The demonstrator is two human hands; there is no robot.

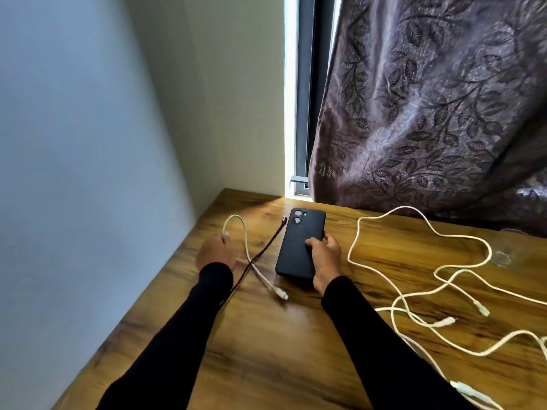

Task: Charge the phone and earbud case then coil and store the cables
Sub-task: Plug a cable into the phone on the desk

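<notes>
A black phone point(299, 241) lies face down on the wooden table point(266, 350), camera end toward the window. My right hand point(325, 258) grips its lower right edge, thumb on its back. My left hand point(216, 251) pinches a white cable point(245, 241) that loops up and back down to a white plug point(281, 295) left of the phone's near end. A dark braided cable point(266, 247) crosses under the white one, its plug point(284, 218) beside the phone's camera. No earbud case is in view.
Several long white cables point(420, 288) with loose plugs sprawl over the right half of the table. A patterned purple curtain point(429, 113) hangs at the back right, over the table's far edge. A wall point(88, 143) runs along the table's left edge.
</notes>
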